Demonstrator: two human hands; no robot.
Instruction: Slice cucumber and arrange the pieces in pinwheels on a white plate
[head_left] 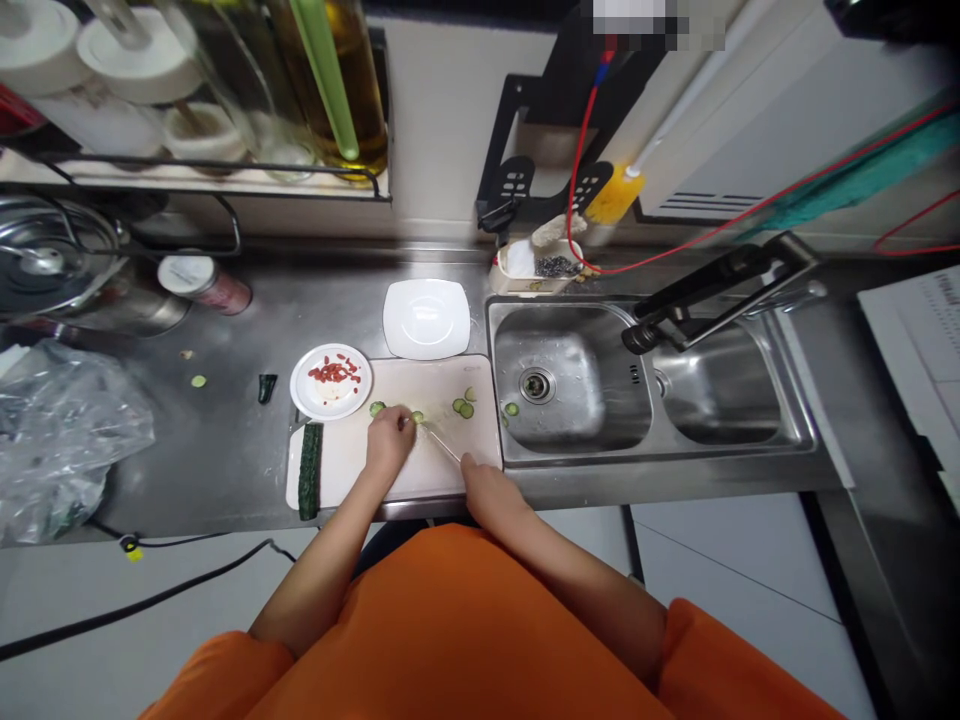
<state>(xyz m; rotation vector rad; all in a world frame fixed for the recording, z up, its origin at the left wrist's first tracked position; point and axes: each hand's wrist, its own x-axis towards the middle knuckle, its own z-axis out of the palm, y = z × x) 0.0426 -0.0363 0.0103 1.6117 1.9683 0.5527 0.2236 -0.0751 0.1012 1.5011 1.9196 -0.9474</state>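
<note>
Taking the middle of the cutting board (442,482) as our clock's centre, twelve pointing toward the wall, we see its near edge running along the counter's front edge. Its three-o'clock side lies just beside the sink (568,457). At eight o'clock the cucumber (310,465) pokes slightly past the near edge; between it and the left forearm we have a strip of white board for moving. The small plate (298,383) covers the ten-o'clock corner, and the square plate (424,321) sits near the far edge at one o'clock. Toward nine, steel counter (217,440) stretches to a plastic bag (64,440).

The left hand (388,440) is near the centre, fingers drawn narrow beside a cucumber piece (377,408); we cannot tell whether they grip it. The right hand (493,490), at four o'clock, is closed around the knife (444,442), whose blade slants toward ten, its tip near a single slice (418,416).

We count two hands, one knife, two plates and two basins. Three cucumber slices (465,408) lie at two o'clock, and one stray slice (511,409) is at the sink's side. The red berries (334,371) are too small to count.
</note>
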